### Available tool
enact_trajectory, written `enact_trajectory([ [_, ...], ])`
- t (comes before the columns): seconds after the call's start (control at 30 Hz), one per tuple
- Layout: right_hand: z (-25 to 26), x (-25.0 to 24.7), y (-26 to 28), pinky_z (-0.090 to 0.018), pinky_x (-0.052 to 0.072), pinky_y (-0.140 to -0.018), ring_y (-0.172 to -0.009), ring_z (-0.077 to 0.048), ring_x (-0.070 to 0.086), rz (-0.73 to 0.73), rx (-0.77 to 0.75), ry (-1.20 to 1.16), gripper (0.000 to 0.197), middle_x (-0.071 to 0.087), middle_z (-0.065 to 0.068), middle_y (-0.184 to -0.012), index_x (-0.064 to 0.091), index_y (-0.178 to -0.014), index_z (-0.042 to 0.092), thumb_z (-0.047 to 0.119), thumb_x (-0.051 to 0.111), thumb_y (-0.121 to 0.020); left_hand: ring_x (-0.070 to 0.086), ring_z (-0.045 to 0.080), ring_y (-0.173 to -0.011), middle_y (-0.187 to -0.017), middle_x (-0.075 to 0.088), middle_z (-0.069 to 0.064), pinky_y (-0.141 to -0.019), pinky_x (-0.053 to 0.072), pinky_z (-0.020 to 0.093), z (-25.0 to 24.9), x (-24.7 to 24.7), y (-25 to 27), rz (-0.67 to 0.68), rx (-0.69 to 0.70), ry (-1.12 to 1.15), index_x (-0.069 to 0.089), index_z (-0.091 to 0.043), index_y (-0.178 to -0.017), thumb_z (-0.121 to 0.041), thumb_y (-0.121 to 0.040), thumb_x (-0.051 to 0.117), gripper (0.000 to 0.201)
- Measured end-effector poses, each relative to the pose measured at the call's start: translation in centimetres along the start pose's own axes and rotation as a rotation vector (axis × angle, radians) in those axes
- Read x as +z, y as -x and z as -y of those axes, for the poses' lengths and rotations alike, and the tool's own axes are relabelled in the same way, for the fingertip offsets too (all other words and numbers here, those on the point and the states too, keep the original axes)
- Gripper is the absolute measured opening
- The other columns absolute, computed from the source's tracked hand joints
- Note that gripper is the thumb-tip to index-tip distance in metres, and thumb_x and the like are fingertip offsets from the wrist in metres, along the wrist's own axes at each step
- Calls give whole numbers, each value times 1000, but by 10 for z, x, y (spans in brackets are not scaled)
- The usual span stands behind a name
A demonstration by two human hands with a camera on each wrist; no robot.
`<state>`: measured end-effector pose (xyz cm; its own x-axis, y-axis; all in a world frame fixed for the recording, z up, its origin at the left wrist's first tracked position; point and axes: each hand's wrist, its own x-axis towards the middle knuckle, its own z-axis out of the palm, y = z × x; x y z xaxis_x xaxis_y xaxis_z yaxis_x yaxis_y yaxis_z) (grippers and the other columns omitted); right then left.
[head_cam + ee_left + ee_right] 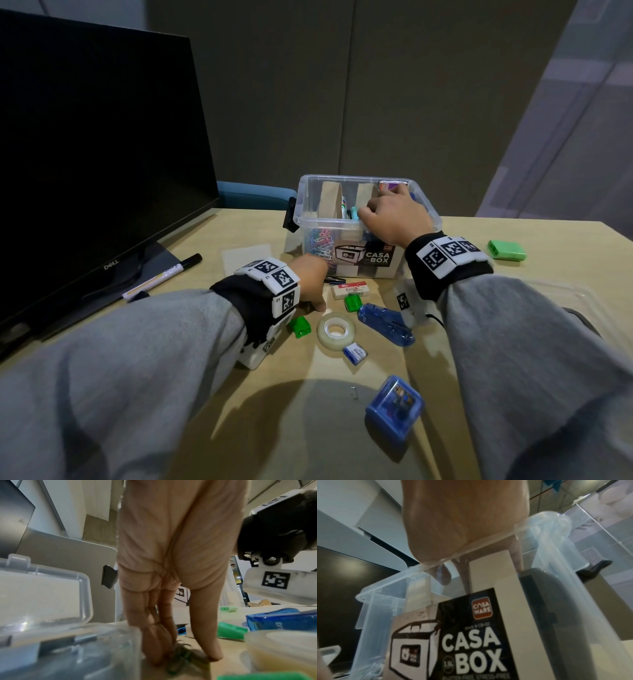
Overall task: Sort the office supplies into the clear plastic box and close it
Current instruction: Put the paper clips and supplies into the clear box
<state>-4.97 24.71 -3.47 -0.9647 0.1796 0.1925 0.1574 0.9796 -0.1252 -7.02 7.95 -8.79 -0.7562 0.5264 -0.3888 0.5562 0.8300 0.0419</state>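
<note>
Two hands work a desk of supplies; the right hand reaches, fingers curled, into the open clear plastic box at the desk's middle; the left hand pinches small clips against the desktop beside it.

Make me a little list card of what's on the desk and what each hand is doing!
box: clear plastic box, open, cardboard dividers inside
left hand: left hand on the desk, fingers pinching small clips
right hand: right hand reaching into the box
loose on desk: tape roll, eraser, blue stapler, marker
behind: monitor
</note>
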Motion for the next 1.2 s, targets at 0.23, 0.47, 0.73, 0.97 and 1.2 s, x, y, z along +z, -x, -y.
enact_trajectory([
  [0.23, 0, 0, 0, -36, 33, -78, -122, -24, 34, 2, 0, 2, 43, 46, -2, -103, 67, -93, 15, 40, 32, -98, 63, 22, -109, -117, 68, 6, -93, 50, 31, -8, -4, -2, 71, -10, 27, 67, -8, -116, -23, -87, 71, 33],
  [0.47, -1, 1, -1, -36, 36, -78, -121, -24, 35, 0, 3, -8, 44, 48, -1, -102, 68, -92, 15, 41, 33, -97, 62, 23, -103, -112, 65, 7, -82, 49, 27, -9, -2, 8, -25, 63, -25, 63, -7, -117, -21, -87, 69, 33],
  [0.73, 0, 0, 0, -37, 37, -79, -121, -23, 35, 8, 4, -8, 46, 50, -2, -106, 69, -98, 15, 43, 33, -98, 61, 21, -90, -99, 61, 7, -79, 54, 28, -10, -1, 16, -29, 91, 43, 60, -7, -110, -20, -81, 72, 34],
  [0.97, 0, -2, 1, -39, 39, -83, -120, -23, 34, 22, 4, -5, 44, 51, -3, -108, 68, -96, 17, 43, 32, -97, 67, 13, -79, -95, 71, 10, -71, 56, 24, 10, -40, 34, -136, 210, 433, 67, -6, -89, -10, -85, 69, 6],
  [1.2, 0, -2, 0, -42, 41, -88, -121, -23, 34, 18, 3, 4, 46, 54, -4, -117, 70, -104, 16, 43, 32, -97, 66, 6, -67, -73, 69, -3, -66, 57, 23, 21, -107, 37, -639, 173, 699, 72, -8, -80, -6, -80, 73, 3],
])
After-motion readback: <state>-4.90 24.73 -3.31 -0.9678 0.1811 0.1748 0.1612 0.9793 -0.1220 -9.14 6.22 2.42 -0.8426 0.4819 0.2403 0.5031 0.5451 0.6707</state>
